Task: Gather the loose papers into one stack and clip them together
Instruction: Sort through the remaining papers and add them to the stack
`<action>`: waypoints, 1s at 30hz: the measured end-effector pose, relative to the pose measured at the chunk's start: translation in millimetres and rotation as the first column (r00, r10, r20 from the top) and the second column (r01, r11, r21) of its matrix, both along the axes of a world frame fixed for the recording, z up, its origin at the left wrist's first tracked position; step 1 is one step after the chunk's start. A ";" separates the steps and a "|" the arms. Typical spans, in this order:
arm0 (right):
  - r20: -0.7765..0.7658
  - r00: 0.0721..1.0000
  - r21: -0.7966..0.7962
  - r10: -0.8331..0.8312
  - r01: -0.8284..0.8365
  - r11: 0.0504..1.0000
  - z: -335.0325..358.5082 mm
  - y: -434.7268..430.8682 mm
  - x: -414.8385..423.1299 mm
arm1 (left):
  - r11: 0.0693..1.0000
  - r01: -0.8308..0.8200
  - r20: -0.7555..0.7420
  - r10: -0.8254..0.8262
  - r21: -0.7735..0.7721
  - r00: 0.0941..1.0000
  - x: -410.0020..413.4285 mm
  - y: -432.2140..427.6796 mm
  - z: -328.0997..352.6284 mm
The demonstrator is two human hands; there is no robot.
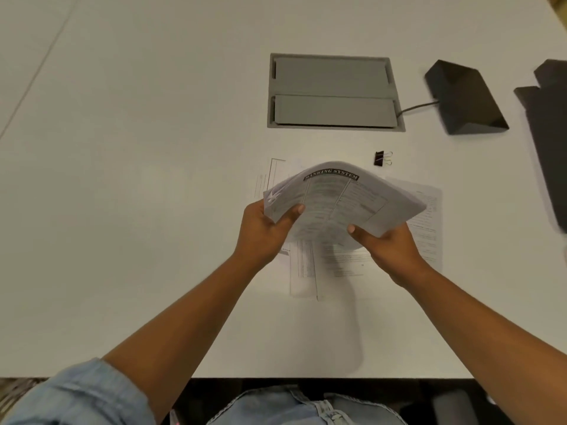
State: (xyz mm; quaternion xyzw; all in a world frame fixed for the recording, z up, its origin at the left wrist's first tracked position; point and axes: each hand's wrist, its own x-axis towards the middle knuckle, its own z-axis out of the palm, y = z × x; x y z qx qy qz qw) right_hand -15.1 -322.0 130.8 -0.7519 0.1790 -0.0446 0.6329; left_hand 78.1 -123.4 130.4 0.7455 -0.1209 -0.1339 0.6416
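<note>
Head view. Left fingers [294,210] pinching the near left edge of a bowed bundle of papers [340,197], thumb on top, the rest hidden beneath. Right fingers [356,233] pinching the near right corner the same way, thumb over the printed face. Left hand [264,234] and right hand [395,243] both closed on the bundle, held lifted off the white surface [138,179]. Bundle arched upward between the two grips, probably squeezed inward so the edges can be knocked square before more sheets join it.

Below and beyond the fingers, loose sheets [331,268] lying flat and overlapping on the surface, some showing left of the left fingers, some right of the right fingers: gathering apparently only partly done. Past the far edge of the bundle, out of reach of either grip, a black binder clip [380,158] with wire handles, untouched, close to the papers and likely left there for a quick grab once the stack is whole.

Farther off, a grey recessed cable hatch [334,93] set into the surface, a black wedge-shaped device [463,99] with a cable [417,108] running toward the hatch, and dark flat pieces [546,118] at the right border.

Readable writing: a dark banner heading on the top sheet, "BANKING SYSTEM". Columns of small print beneath it too blurred to read; likewise the text on the loose sheets.
</note>
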 end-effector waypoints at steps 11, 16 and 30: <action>-0.060 0.996 -0.271 0.068 -0.082 0.959 -22.1 -7.0 -3.2 | 0.982 0.050 0.137 -0.075 0.183 0.988 1.1 7.9 -19.5; -0.241 0.964 -0.294 0.114 -0.184 0.938 -56.3 2.0 -12.7 | 0.939 0.072 -0.056 -0.057 0.337 0.997 -3.0 12.0 -51.5; -0.226 0.953 0.415 0.201 -0.092 0.905 4.8 -11.7 -53.2 | 0.992 0.111 -0.489 -0.125 -0.059 0.863 -56.4 33.8 5.2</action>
